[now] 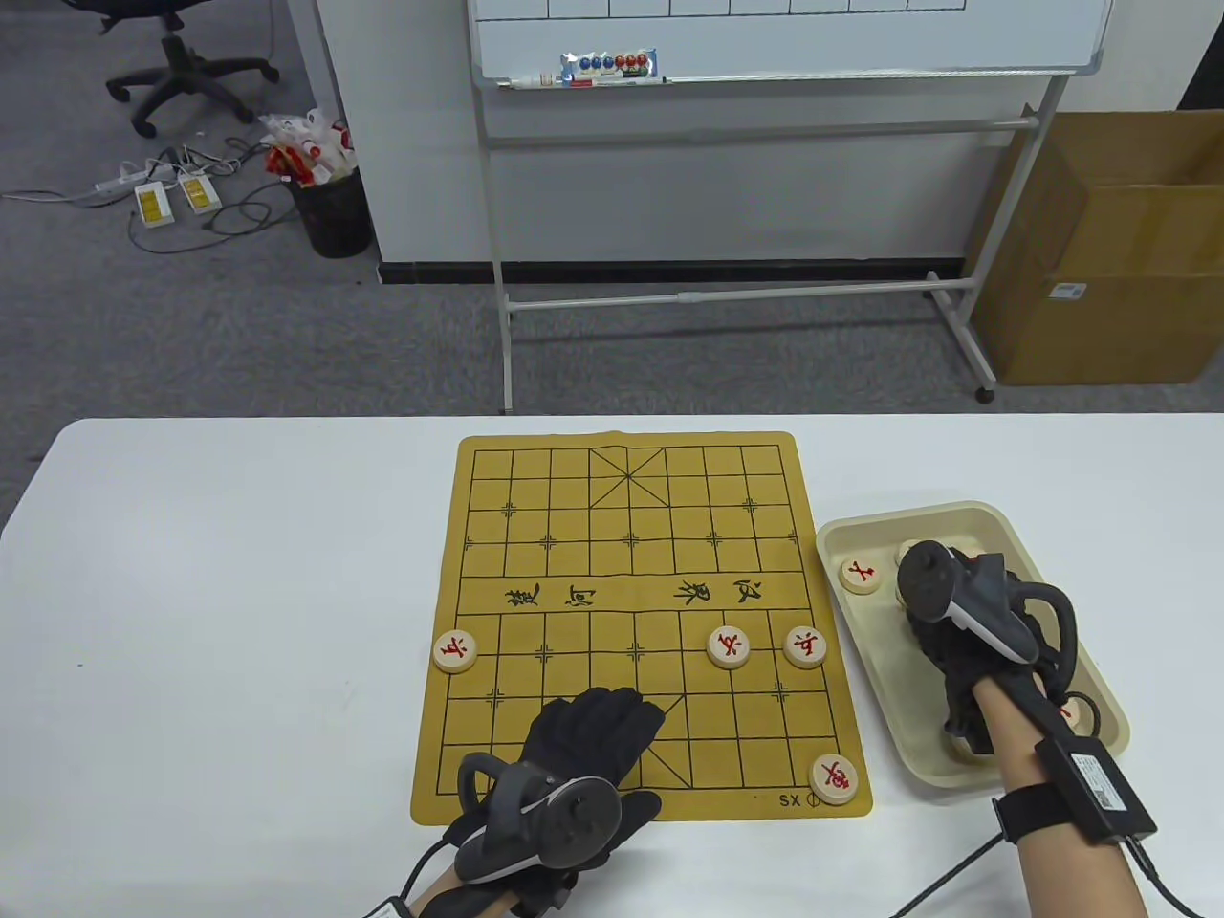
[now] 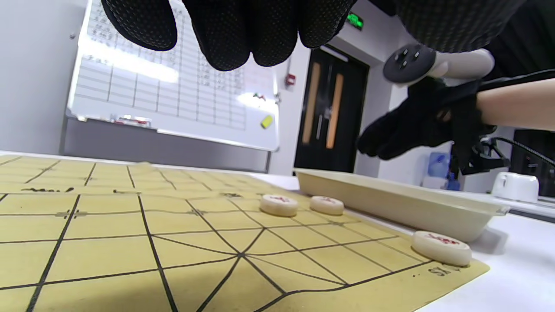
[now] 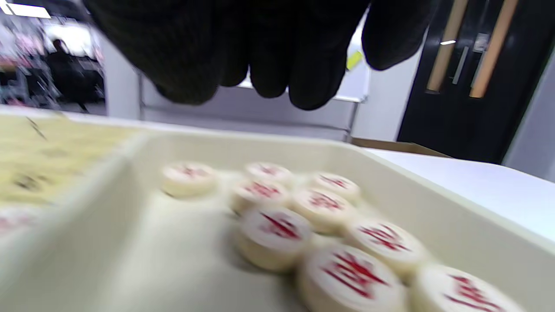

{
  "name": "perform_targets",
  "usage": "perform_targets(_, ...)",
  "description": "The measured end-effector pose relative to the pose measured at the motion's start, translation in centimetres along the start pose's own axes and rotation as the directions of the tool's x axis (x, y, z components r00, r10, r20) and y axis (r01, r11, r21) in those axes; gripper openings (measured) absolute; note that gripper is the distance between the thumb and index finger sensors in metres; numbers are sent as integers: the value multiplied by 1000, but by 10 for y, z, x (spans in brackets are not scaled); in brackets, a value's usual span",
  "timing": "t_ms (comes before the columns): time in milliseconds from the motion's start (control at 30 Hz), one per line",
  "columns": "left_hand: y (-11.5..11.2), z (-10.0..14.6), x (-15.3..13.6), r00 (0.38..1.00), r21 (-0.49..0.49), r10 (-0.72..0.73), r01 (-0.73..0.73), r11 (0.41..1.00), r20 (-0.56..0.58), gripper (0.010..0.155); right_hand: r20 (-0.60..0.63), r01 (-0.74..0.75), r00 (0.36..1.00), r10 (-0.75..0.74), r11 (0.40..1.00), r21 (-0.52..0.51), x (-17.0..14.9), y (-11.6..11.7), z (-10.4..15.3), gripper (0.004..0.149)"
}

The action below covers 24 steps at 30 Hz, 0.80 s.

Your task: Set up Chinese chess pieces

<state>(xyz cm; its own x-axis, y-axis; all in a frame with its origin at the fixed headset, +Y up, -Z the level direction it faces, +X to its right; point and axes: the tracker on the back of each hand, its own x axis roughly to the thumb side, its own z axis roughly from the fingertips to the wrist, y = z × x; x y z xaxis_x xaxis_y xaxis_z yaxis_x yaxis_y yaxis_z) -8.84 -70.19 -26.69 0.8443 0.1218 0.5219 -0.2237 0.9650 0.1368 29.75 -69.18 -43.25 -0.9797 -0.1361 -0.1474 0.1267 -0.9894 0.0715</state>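
A yellow chess board mat [image 1: 631, 564] lies on the white table. Three red-marked pieces sit in one row on it, at the left edge [image 1: 454, 652] and at the right [image 1: 729, 647], [image 1: 805, 647]. Another piece [image 1: 834, 777] sits at the near right corner, also in the left wrist view [image 2: 441, 247]. A beige tray [image 1: 966, 516] right of the board holds several red pieces [image 3: 273, 236]. My left hand [image 1: 622, 712] rests flat on the board's near edge, holding nothing. My right hand [image 1: 932, 612] hovers over the tray's pieces, fingers [image 3: 269, 65] hanging down with nothing in them.
A whiteboard on a stand [image 1: 765, 287] and a cardboard box [image 1: 1100, 249] are on the floor behind the table. Bare white table [image 1: 239, 622] lies left of the board. The tray wall [image 2: 390, 203] rises just beside the board's right edge.
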Motion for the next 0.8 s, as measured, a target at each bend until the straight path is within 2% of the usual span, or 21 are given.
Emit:
perform_targets(100,-2,0,0,1000,-11,-5,5,1000,6,80,-27,-4,1000,6,995,98,-8,18,-15,70)
perform_targets(367,-4,0,0,1000,-23,-20,20,1000,14,80,-30,-167,984,174,973,162,2,48,-30,76)
perform_targets(433,-3,0,0,1000,-25,-20,20,999,12,80,-31,-184,981,190,974,130,5,49,-31,75)
perform_targets(800,-3,-1,1,1000,-34,-24,24,999,10,80,-19,-274,961,277,957,99,11,54,-26,73)
